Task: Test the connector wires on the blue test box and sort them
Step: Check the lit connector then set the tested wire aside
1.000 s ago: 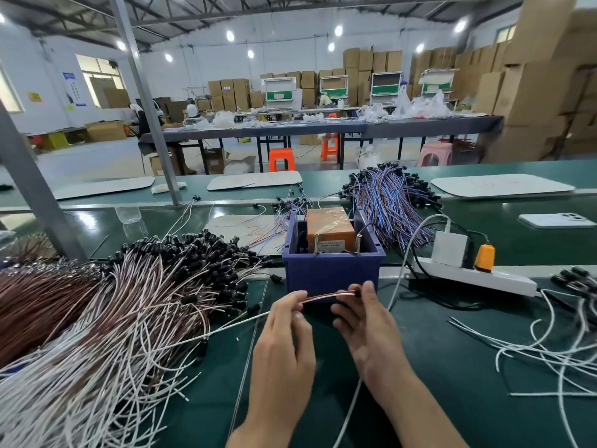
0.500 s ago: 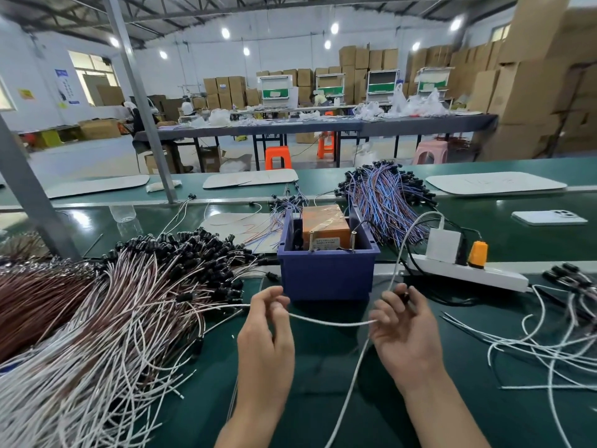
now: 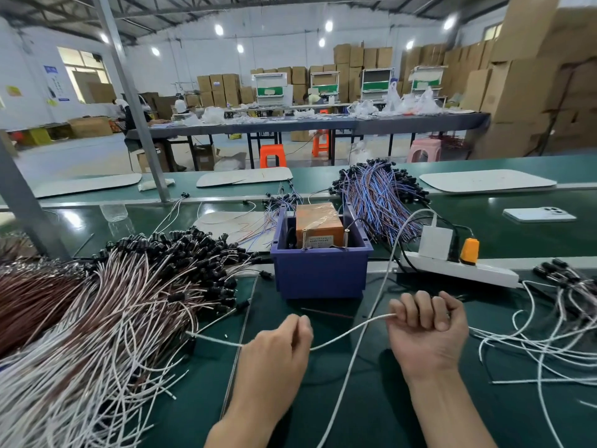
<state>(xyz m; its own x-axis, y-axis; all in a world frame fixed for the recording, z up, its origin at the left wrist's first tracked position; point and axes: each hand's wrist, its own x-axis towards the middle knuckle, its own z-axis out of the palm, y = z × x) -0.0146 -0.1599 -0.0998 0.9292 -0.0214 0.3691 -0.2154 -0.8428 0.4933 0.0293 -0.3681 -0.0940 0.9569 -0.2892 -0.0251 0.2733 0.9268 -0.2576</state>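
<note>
Head view, work table. The left hand point(image 3: 274, 354), lower centre of the frame, has its thumb and fingers curled around a single white wire point(image 3: 336, 339). The right hand point(image 3: 429, 331), lower right of centre, is clenched into a fist around the same wire's other end. The wire spans the gap between the two hands above the green table point(image 3: 371, 409), just below the blue test box point(image 3: 319, 276). The box stands at frame centre with an orange unit point(image 3: 319, 223) inside it. A large pile of white and brown connector wires point(image 3: 97, 318) fills the lower left, touching neither hand. Loose white wires point(image 3: 549, 344) lie at the right edge. A blue and red wire bundle point(image 3: 378, 195) lies above the box, and a white power strip point(image 3: 468, 271) to its right.
</note>
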